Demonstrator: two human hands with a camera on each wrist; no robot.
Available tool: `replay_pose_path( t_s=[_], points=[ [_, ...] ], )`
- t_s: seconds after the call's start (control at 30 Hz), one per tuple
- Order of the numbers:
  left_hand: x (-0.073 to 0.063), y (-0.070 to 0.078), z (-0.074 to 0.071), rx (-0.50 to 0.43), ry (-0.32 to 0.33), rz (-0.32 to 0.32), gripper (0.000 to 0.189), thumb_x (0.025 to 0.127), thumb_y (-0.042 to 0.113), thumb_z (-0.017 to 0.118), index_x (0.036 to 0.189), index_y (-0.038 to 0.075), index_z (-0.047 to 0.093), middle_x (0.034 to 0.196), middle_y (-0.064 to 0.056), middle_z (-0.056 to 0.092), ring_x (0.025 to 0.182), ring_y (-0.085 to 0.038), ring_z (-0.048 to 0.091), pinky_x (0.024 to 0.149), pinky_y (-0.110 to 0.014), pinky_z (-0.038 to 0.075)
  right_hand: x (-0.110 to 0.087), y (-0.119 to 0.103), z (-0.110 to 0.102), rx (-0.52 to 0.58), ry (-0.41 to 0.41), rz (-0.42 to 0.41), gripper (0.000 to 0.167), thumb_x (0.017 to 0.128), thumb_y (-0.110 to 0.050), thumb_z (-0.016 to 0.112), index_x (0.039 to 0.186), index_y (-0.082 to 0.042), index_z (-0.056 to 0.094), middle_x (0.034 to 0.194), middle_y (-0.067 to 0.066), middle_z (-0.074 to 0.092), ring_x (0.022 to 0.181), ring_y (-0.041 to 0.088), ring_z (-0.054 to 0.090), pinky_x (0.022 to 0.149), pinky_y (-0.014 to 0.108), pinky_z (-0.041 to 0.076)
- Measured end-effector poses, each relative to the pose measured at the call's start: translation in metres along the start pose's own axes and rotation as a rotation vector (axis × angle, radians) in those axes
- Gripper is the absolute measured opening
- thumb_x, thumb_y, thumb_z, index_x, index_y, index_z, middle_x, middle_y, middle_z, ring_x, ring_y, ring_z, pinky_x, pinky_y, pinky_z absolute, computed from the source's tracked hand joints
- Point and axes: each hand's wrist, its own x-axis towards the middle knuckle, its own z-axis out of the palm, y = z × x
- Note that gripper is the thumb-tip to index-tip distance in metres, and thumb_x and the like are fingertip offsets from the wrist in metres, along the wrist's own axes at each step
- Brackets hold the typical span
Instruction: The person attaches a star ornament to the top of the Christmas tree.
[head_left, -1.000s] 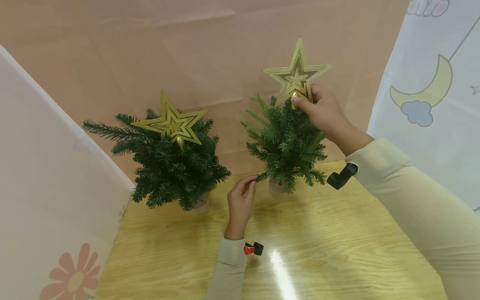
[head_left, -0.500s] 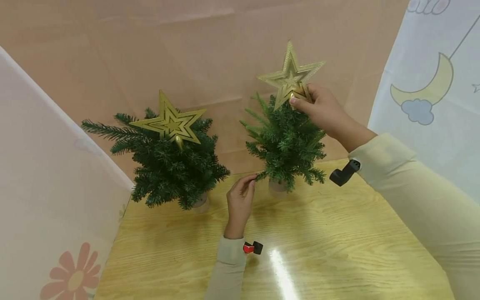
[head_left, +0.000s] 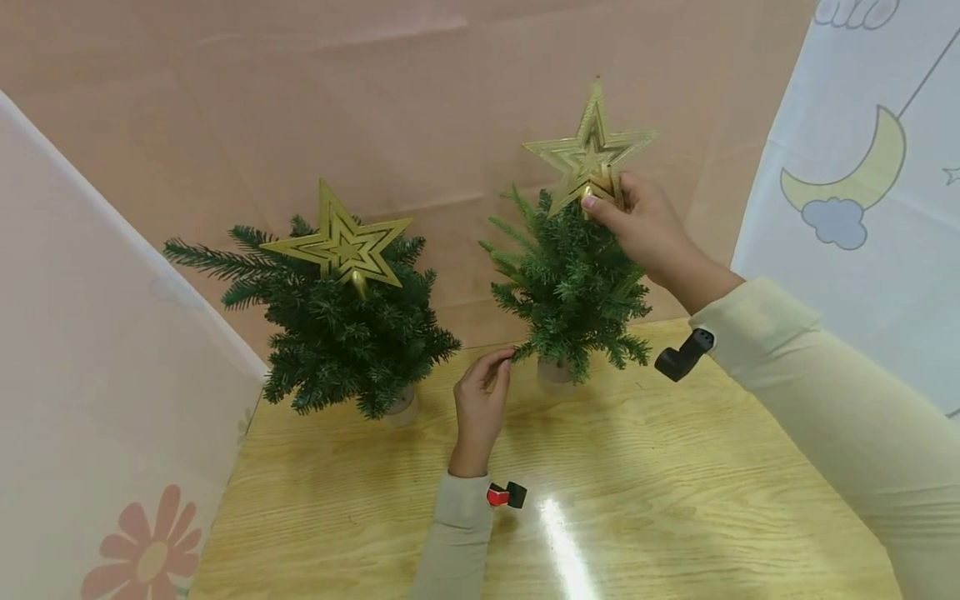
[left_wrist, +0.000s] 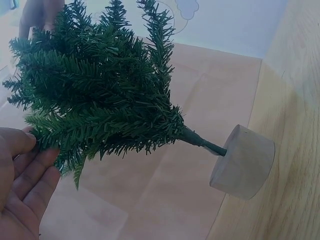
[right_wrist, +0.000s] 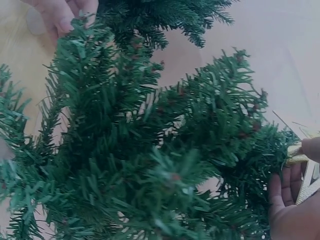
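Note:
My right hand (head_left: 654, 227) pinches a gold star tree topper (head_left: 588, 150) by its lower part, thumb over the socket, at the top of the right small Christmas tree (head_left: 573, 287). In the right wrist view, the topper's socket (right_wrist: 296, 153) meets the tip of the greenery. My left hand (head_left: 480, 404) pinches the end of a low branch on that tree's left side; the left wrist view shows the thumb and index finger on the branch tip (left_wrist: 45, 137). This tree stands upright on a round wooden base (left_wrist: 242, 162).
To the left stands a second small Christmas tree (head_left: 337, 342), with another gold star topper (head_left: 345, 247) tilted on its top. Both trees are on a wood-grain table (head_left: 637, 492), close to a pinkish back cloth (head_left: 420, 108). Printed cloths hang at both sides.
The star in my right hand dipped left and down half a second ago, then swung back up and right. My left hand keeps its pinch on the branch, unmoved.

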Motion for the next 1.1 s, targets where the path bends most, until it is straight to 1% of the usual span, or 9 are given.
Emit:
replay_pose_path(
  t_s=[0.17, 0.33, 0.5, 0.67, 0.73, 0.83, 0.93, 1.03, 1.1],
  points=[
    [-0.001, 0.001, 0.000, -0.009, 0.000, -0.013, 0.020, 0.094, -0.007, 0.059, 0.112, -0.006, 0.067, 0.110, -0.021, 0.067, 0.101, -0.027, 0.067, 0.087, -0.032, 0.055, -0.004, 0.004, 0.004, 0.041, 0.040, -0.003, 0.028, 0.095, -0.038, 0.063, 0.106, -0.013, 0.055, 0.096, -0.002, 0.053, 0.088, 0.015, 0.045, 0.075, 0.030, 0.038],
    [-0.001, 0.002, 0.000, -0.011, 0.000, -0.021, 0.021, 0.093, -0.008, 0.059, 0.112, -0.005, 0.067, 0.110, -0.022, 0.067, 0.101, -0.028, 0.067, 0.087, -0.031, 0.055, -0.007, 0.006, 0.008, 0.073, 0.072, -0.024, 0.028, 0.095, -0.036, 0.063, 0.109, -0.012, 0.057, 0.098, -0.002, 0.056, 0.088, 0.015, 0.046, 0.075, 0.029, 0.039],
    [0.000, 0.002, 0.000, -0.013, -0.003, -0.023, 0.023, 0.093, -0.008, 0.059, 0.113, -0.001, 0.068, 0.110, -0.022, 0.067, 0.100, -0.026, 0.067, 0.087, -0.030, 0.055, -0.008, 0.005, 0.007, 0.032, 0.081, -0.034, 0.029, 0.095, -0.039, 0.062, 0.105, -0.013, 0.055, 0.096, -0.002, 0.054, 0.085, 0.015, 0.044, 0.072, 0.029, 0.037],
    [0.000, 0.004, -0.001, -0.018, -0.007, -0.016, 0.023, 0.093, -0.008, 0.058, 0.113, -0.002, 0.068, 0.111, -0.022, 0.066, 0.100, -0.026, 0.067, 0.087, -0.030, 0.056, -0.009, 0.002, 0.007, -0.035, 0.058, -0.068, 0.030, 0.096, -0.039, 0.060, 0.103, -0.012, 0.051, 0.093, 0.001, 0.046, 0.081, 0.018, 0.039, 0.068, 0.031, 0.033],
    [0.000, 0.004, -0.001, -0.014, -0.007, -0.015, 0.022, 0.094, -0.008, 0.058, 0.113, -0.003, 0.067, 0.111, -0.022, 0.066, 0.100, -0.027, 0.067, 0.087, -0.031, 0.055, -0.010, 0.000, 0.008, -0.042, 0.051, -0.084, 0.030, 0.096, -0.039, 0.059, 0.105, -0.011, 0.050, 0.094, 0.001, 0.045, 0.081, 0.018, 0.039, 0.069, 0.031, 0.033],
    [0.000, -0.001, 0.001, -0.010, -0.008, -0.026, 0.022, 0.094, -0.006, 0.058, 0.114, -0.003, 0.067, 0.112, -0.021, 0.066, 0.101, -0.029, 0.067, 0.088, -0.031, 0.055, -0.010, -0.001, 0.009, -0.040, 0.047, -0.093, 0.031, 0.097, -0.038, 0.059, 0.106, -0.011, 0.049, 0.094, 0.002, 0.043, 0.080, 0.018, 0.038, 0.069, 0.032, 0.032],
    [-0.002, -0.014, 0.004, -0.011, -0.004, -0.024, 0.022, 0.094, -0.005, 0.059, 0.114, -0.003, 0.067, 0.113, -0.021, 0.066, 0.101, -0.028, 0.067, 0.087, -0.031, 0.055, -0.011, -0.001, 0.009, -0.037, 0.056, -0.088, 0.031, 0.096, -0.039, 0.059, 0.104, -0.011, 0.048, 0.090, 0.003, 0.041, 0.078, 0.018, 0.036, 0.068, 0.031, 0.030],
    [-0.005, -0.024, 0.006, -0.012, -0.002, -0.023, 0.023, 0.094, -0.003, 0.060, 0.115, 0.002, 0.068, 0.114, -0.016, 0.067, 0.102, -0.024, 0.067, 0.087, -0.031, 0.055, -0.011, -0.001, 0.008, -0.015, 0.064, -0.084, 0.032, 0.097, -0.038, 0.059, 0.099, -0.009, 0.046, 0.086, 0.004, 0.037, 0.074, 0.018, 0.034, 0.066, 0.031, 0.029],
    [-0.006, -0.027, 0.007, -0.010, 0.001, -0.022, 0.023, 0.095, 0.000, 0.060, 0.115, 0.006, 0.069, 0.114, -0.011, 0.067, 0.103, -0.020, 0.066, 0.087, -0.030, 0.055, -0.011, -0.001, 0.008, 0.012, 0.070, -0.072, 0.030, 0.097, -0.037, 0.060, 0.098, -0.010, 0.049, 0.086, 0.003, 0.042, 0.075, 0.017, 0.036, 0.066, 0.030, 0.032]
  ],
)
